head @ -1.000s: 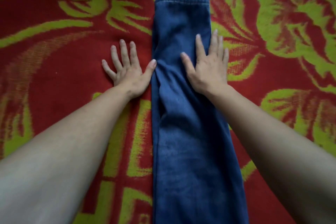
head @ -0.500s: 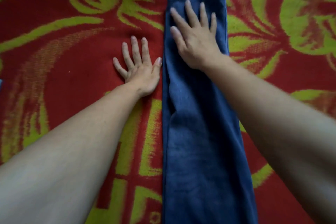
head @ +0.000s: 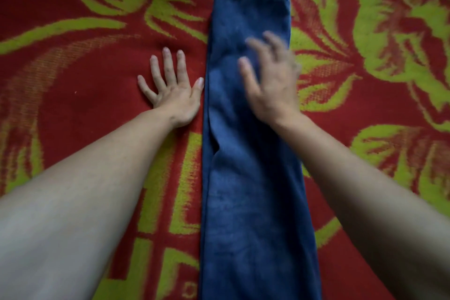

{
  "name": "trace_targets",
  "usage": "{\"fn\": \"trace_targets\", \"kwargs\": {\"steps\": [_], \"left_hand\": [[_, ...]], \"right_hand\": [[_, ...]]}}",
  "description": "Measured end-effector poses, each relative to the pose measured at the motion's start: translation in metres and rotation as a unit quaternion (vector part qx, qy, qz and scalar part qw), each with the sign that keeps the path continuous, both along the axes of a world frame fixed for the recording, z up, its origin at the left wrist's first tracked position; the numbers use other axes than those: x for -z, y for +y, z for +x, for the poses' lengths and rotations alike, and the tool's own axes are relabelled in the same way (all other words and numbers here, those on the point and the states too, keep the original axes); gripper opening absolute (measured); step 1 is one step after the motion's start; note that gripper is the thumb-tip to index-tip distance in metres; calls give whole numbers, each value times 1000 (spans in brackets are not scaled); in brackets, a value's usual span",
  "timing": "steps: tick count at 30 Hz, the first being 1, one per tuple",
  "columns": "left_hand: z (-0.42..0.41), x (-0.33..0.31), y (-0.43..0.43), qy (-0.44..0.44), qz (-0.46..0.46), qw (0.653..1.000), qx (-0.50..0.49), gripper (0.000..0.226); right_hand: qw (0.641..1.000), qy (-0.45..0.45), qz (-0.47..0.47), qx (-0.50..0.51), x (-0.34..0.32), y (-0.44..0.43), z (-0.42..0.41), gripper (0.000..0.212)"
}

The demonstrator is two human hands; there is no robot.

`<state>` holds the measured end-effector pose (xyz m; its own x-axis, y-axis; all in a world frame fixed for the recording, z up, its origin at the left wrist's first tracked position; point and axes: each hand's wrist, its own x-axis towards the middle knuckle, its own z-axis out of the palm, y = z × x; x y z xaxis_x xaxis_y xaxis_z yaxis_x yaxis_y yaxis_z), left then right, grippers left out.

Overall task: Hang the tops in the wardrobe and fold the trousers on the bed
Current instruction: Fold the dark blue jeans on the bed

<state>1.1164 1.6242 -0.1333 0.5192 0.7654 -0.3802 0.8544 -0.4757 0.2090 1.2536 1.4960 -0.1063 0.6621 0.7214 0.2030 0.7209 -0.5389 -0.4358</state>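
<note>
- Because the blue trousers lie as one long narrow strip down the centre of the frame, hem band at the upper centre and the other end cut off by the bottom edge, you look to be in the folding step, with the legs already laid one on the other.
- Your right hand is over the upper part of the strip, fingers spread and loosely bent, gripping nothing. It is blurred, so I cannot tell whether it touches the cloth.
- Your left hand lies flat, fingers straight and apart, on the blanket just left of the strip. Its thumb tip is at the trouser edge.
- A small pucker shows on the left edge of the strip, just below your left wrist.
- Next, I judge, you need to press that pucker flat, then take the hem band with both hands and bring it down towards the hidden end, keeping the side edges in line.
- Count: one pair of trousers, two hands, one red and green patterned blanket. No tops and no wardrobe are in view.
</note>
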Motion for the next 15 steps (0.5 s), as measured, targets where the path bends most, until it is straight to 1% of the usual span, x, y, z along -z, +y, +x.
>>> {"fn": "trace_targets", "kwargs": {"steps": [1,2,3,4,5,7,8,9,12,13,15], "left_hand": [[0,0,0,0,3,1000,0,70],[0,1,0,-1,8,1000,1,70],[0,1,0,0,12,1000,3,70],[1,1,-1,3,13,1000,4,70],[1,0,-1,6,14,1000,3,70],[1,1,-3,11,25,1000,5,70],[1,1,-3,13,28,1000,5,70],[1,0,-3,13,30,999,6,70],[2,3,-3,21,36,999,8,70],[1,3,-3,23,37,999,7,70],[2,4,-1,24,35,999,-4,69]], "right_hand": [[997,16,33,71,-9,3,15,52],[988,61,26,141,-12,8,36,58],[972,131,-7,196,-15,13,54,66],[950,209,-42,230,-20,19,69,77],[928,279,-58,240,-26,26,80,87],[891,389,-43,231,-34,35,97,97],[876,426,-36,222,-36,39,101,93],[862,461,-28,209,-38,42,104,84],[821,550,-3,155,-41,49,103,48],[811,566,21,147,-43,50,99,40],[807,569,78,139,-52,46,91,33]]}}
